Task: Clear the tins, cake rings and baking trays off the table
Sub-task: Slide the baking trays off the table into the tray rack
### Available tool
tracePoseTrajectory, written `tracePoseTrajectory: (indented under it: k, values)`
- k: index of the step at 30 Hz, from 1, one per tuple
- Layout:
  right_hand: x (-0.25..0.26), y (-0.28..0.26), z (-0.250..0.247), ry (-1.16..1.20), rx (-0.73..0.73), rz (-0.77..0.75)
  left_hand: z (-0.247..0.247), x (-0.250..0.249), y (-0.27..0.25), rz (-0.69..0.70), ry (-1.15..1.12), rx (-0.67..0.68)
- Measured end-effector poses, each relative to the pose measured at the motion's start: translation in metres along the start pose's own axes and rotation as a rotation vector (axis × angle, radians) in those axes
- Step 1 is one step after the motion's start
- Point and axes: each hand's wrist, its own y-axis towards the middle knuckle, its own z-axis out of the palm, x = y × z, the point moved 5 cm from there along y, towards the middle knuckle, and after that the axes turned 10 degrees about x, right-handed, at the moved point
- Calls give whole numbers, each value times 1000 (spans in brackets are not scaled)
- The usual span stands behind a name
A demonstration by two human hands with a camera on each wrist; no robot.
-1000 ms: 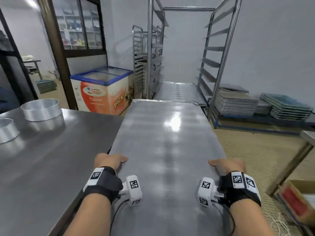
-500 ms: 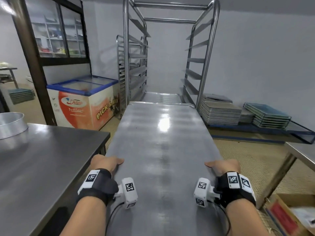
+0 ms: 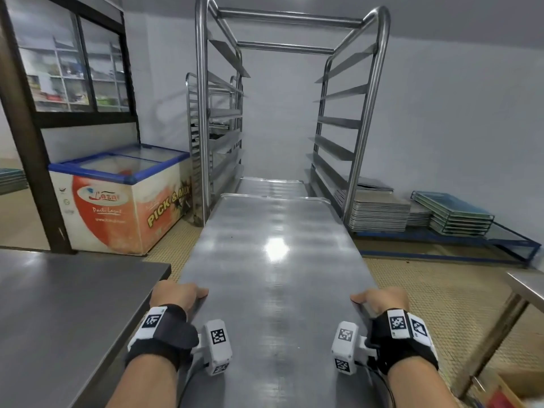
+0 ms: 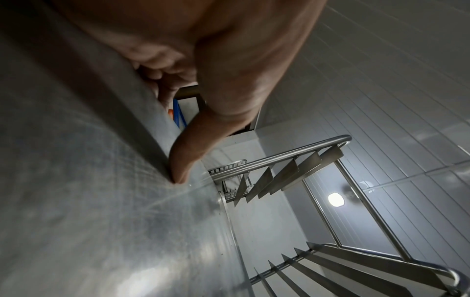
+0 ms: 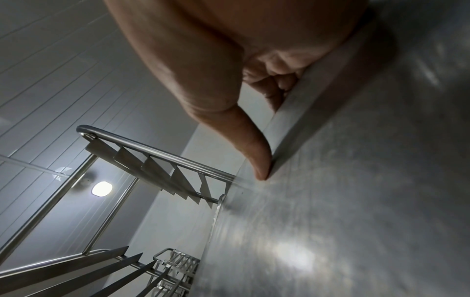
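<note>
One baking tray (image 3: 273, 278) is carried level toward the tall tray rack (image 3: 294, 113), clear of the counter (image 3: 64, 304) at the left. Each grip pinches a long edge: left hand (image 3: 176, 294) and right hand (image 3: 382, 298), thumbs on top, fingers curled beneath. It looks stiff, slick and fairly light (though long, so probably prone to tipping); opposite edges suit it. Two racks, three floor stacks of trays.

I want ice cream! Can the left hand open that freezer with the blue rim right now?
Probably not: the left hand grips the big steel baking tray, and the blue-rimmed chest freezer stands well off, past the steel table.
</note>
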Motion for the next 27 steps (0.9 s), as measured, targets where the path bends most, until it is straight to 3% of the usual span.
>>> tracePoseTrajectory:
  k: [8,27]
  values:
    - [32,53,40,-19,9,23,14,-41,73,45,50,28]
    - [130,157,80,-55,-3,72,75,-133,186,26,135,51]
